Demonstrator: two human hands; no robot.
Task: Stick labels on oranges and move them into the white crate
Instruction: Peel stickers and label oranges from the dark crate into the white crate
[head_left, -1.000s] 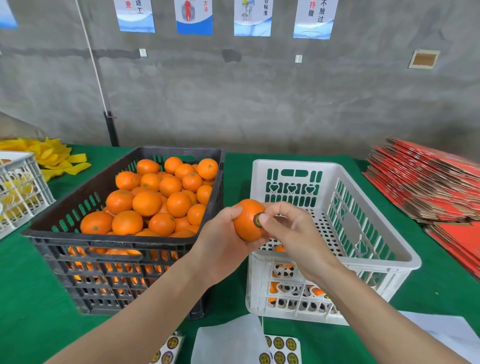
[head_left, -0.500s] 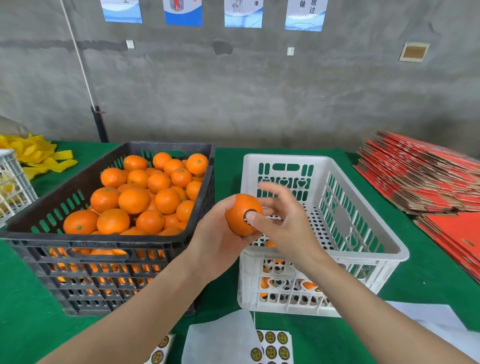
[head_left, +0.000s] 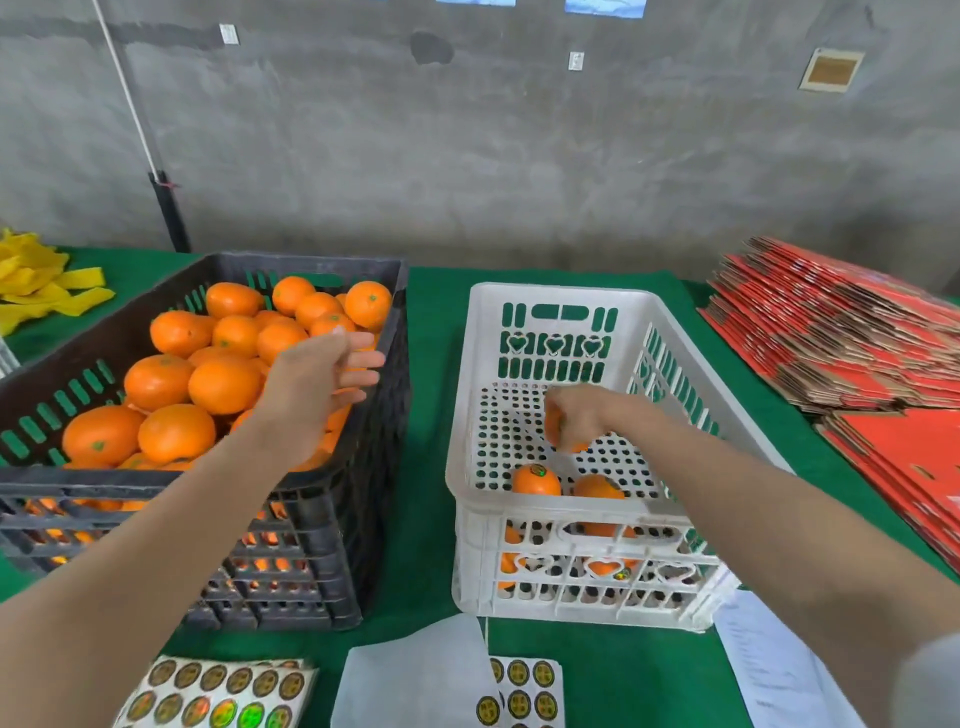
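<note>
Split the two-handed hold: lowered the just-labelled orange (head_left: 555, 429) into the white crate (head_left: 566, 512), centre right, right hand (head_left: 577, 415) fingers clamped round it, and swung the left hand (head_left: 322, 382), fingers loosely apart, over the black crate (head_left: 322, 561), likely for the next.

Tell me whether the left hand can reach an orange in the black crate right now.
Likely yes: the left hand hovers open over the heaped oranges in the black crate, nothing between.

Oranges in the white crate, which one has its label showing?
The loose orange on the near left, its round label on top. The orange to its right shows bare peel; the right hand mostly covers the held orange.
</note>
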